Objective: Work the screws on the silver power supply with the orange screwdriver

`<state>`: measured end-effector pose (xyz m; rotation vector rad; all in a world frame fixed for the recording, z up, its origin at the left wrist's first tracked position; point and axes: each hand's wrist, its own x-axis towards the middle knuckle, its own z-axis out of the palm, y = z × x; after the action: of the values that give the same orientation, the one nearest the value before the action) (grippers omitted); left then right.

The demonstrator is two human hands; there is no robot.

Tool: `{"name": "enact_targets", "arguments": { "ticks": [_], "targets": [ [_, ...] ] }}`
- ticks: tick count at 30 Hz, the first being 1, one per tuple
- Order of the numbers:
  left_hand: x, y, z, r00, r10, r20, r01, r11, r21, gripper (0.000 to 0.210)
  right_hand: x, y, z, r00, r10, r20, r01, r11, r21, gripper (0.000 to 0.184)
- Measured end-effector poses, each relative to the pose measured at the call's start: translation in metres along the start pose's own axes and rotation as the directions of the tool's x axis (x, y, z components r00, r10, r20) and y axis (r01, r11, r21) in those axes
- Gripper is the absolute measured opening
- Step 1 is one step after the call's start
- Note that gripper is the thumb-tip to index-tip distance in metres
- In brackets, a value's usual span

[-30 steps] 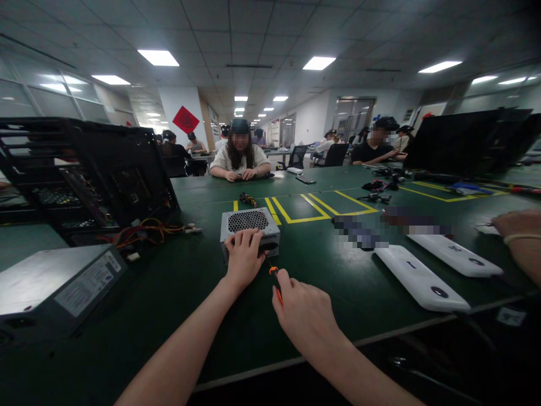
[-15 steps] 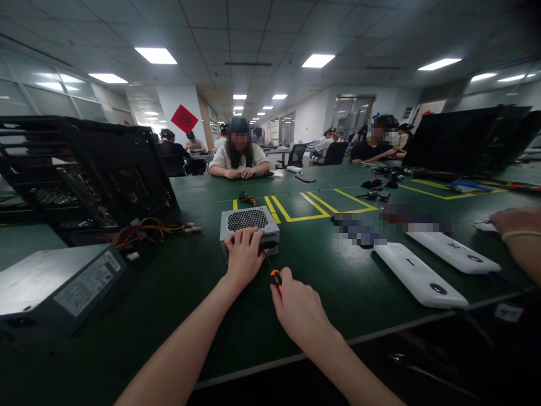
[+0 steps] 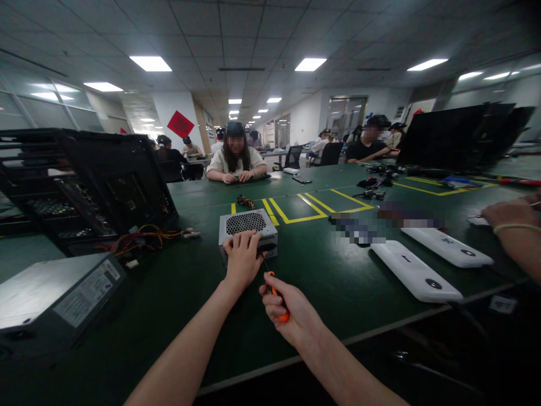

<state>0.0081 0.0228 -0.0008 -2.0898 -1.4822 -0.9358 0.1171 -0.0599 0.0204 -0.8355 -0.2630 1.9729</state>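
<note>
A grey metal computer power supply unit (image 3: 270, 228) sits in front of me on the green table, its honeycomb vent facing up. My left hand (image 3: 243, 256) grips its near side, with fingers bent over the edge of the top. My right hand (image 3: 289, 307) is closed around the orange and black handle of a screwdriver (image 3: 284, 316). The thin shaft points away from me toward the unit's near face, by the left fingertips. Whether its tip sits in a screw is too small to tell.
To the left stand an open black computer case (image 3: 97, 186) and a second power supply (image 3: 59, 293) with loose cables (image 3: 143, 237). White power banks (image 3: 416, 270) lie at right, near another person's hand (image 3: 513, 217). A person (image 3: 236, 155) sits opposite.
My right hand has rolled over on the screwdriver, so its curled fingers and more of the handle now show. The left hand still rests on the power supply. The view has shifted slightly.
</note>
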Motion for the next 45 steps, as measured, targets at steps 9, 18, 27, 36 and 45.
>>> {"name": "enact_targets", "arguments": {
  "ticks": [9,18,27,36,45],
  "targets": [
    [0.000,-0.001,0.000,1.000,0.002,0.003,-0.002,1.000,-0.006,0.041,0.001,0.000,-0.003,0.998,0.067,0.010,-0.067,0.992,0.109,0.031],
    [-0.003,-0.005,-0.004,0.999,0.031,0.004,-0.032,0.999,0.013,0.040,-0.002,-0.005,-0.008,0.999,0.025,0.022,-0.028,0.990,0.138,0.023],
    [-0.004,-0.004,0.006,0.999,0.033,-0.043,-0.030,0.997,0.078,0.044,0.002,0.003,-0.003,1.000,0.007,0.013,-0.010,0.981,0.193,0.027],
    [-0.003,-0.006,0.006,0.998,0.035,-0.052,-0.030,0.996,0.086,0.044,0.003,0.005,-0.001,0.999,-0.028,-0.038,0.035,0.980,0.197,0.023],
    [-0.002,-0.004,0.005,0.999,0.023,-0.048,-0.018,0.996,0.087,0.044,0.003,0.000,-0.005,0.998,-0.048,-0.039,0.052,0.991,0.127,0.018]
  ]
}}
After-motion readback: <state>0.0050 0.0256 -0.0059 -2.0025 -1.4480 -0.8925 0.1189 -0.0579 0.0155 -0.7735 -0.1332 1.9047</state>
